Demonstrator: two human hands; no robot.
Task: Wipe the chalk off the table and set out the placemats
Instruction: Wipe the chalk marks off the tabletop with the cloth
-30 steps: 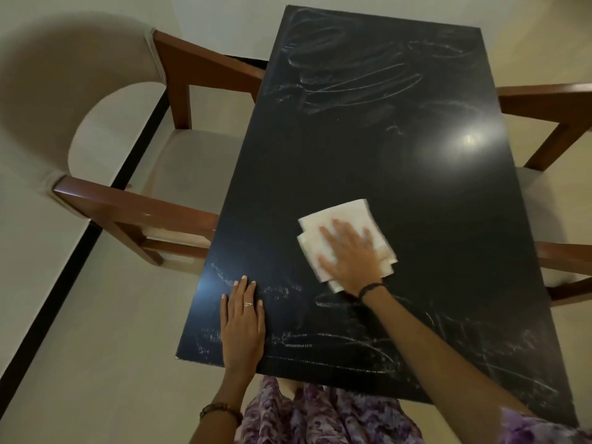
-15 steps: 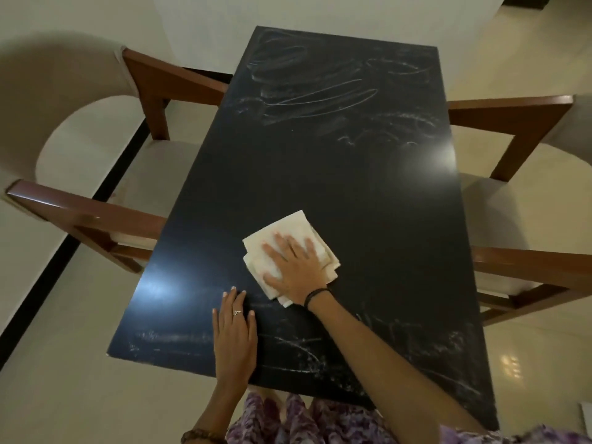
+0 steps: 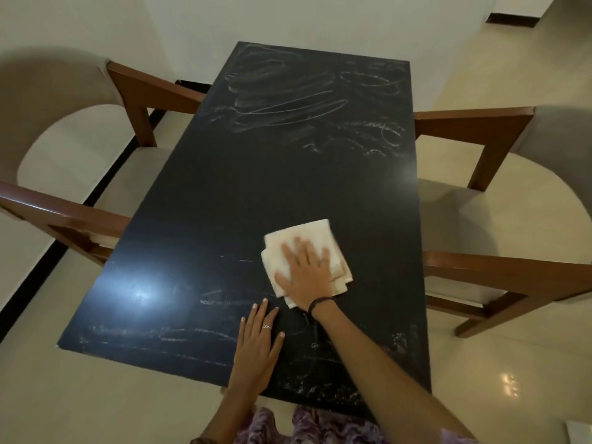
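Note:
A long black table (image 3: 250,193) stretches away from me, with white chalk scribbles (image 3: 288,100) at its far end and fainter chalk marks (image 3: 166,334) along the near edge. My right hand (image 3: 307,274) presses flat, fingers spread, on a folded cream cloth (image 3: 304,238) near the table's middle right. My left hand (image 3: 256,347) lies flat on the table close to the near edge, fingers together, holding nothing. No placemats are in view.
A wooden armchair with a beige seat (image 3: 64,174) stands at the table's left side, another armchair (image 3: 512,219) at the right side. Glossy cream floor tiles (image 3: 96,395) surround the table. A wall (image 3: 288,20) rises behind the far end.
My right hand has slid the cloth to the right across the table. My left hand stays flat near the front edge. The head view has shifted, showing more of the table's far end.

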